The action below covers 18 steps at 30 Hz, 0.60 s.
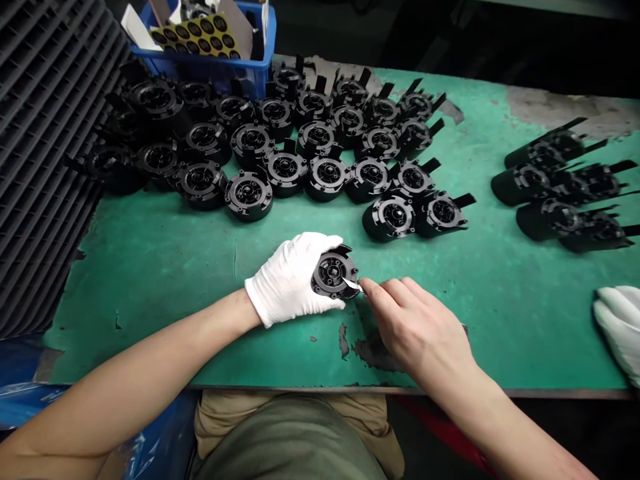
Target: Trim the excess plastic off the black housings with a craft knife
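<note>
1. Just above the table's near edge, the white-gloved left hand (293,280) is gripping a round black part (334,273), its fingers curling over the part's left side, while the bare right hand (415,327) is pinching a small pale blade (351,285) in its fingertips

2. Between the hands, the part is showing its ringed face upward, with one flat tab pointing to the upper right. Being round, it has no clear long axis. The left hand is holding it directly, and the right hand is reaching its lower right rim only through the blade tip

3. Farther on, rows of similar parts (249,197) are sitting on the green table (150,300), and another group (550,200) is lying to the right. A white glove (620,333) is showing at the right edge, though whether a hand fills it is hard to tell

4. Farthest away, a blue crate (200,67) is holding a sheet of round stickers (195,37), and a grey slatted panel (50,167) is running along the table's left side
</note>
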Available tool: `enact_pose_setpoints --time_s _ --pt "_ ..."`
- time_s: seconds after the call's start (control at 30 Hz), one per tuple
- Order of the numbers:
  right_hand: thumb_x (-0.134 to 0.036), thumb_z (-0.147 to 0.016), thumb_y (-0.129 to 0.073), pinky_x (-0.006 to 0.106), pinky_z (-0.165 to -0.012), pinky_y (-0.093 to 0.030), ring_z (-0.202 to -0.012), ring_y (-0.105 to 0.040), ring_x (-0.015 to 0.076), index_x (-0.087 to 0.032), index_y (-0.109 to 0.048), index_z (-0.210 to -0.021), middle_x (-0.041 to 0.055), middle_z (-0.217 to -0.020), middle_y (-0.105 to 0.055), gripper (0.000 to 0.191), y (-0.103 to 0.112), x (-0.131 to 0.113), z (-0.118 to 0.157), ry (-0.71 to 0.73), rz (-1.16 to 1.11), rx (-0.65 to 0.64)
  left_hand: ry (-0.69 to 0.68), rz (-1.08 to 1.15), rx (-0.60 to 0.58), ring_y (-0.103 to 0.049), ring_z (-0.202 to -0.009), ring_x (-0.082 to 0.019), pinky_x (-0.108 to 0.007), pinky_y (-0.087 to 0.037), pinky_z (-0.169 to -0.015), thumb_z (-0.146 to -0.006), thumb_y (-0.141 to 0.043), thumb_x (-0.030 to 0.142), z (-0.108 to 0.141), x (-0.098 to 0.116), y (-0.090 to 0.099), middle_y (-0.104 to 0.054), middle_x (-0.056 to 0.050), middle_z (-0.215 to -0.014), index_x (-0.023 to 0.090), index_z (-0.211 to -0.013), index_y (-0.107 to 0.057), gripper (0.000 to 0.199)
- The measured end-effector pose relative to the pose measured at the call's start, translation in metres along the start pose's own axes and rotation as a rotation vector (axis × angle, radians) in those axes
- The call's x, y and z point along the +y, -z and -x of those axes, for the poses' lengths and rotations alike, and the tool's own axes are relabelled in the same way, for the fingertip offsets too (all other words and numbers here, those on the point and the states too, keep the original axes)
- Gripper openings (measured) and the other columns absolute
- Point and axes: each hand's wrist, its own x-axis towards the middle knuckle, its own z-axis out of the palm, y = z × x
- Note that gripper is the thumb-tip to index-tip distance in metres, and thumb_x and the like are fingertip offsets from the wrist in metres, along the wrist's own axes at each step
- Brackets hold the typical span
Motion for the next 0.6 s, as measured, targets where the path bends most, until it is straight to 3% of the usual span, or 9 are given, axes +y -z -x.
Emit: enact_pose_setpoints --time_s 0.47,0.6 --pt "-0.003 -0.104 -0.054 0.04 -0.072 -0.038 -0.08 -0.047 0.0247 -0.007 -0.069 -0.131 0.0062 -0.087 -0.059 0.032 0.004 0.009 -0.013 0.064 0.087 -0.043 0.008 -0.019 -0.01 -0.069 -0.139 -0.043 -0.062 -0.057 -0.123 -0.074 -0.105 0.053 -0.003 0.003 0.002 -0.07 -0.017 -0.147 0.024 -0.157 -0.055 0.102" --pt "-0.003 -0.104 -0.052 0.039 -0.072 -0.037 -0.08 -0.046 0.0248 -0.012 -0.07 -0.125 0.0068 -0.086 -0.06 0.029 0.001 0.005 -0.016 0.029 0.124 -0.044 0.007 -0.014 -0.004 -0.069 -0.137 -0.043 -0.062 -0.057 -0.122 -0.074 -0.105 0.053 -0.003 0.002 -0.001 -0.071 -0.017 -0.145 0.023 -0.156 -0.056 0.1"
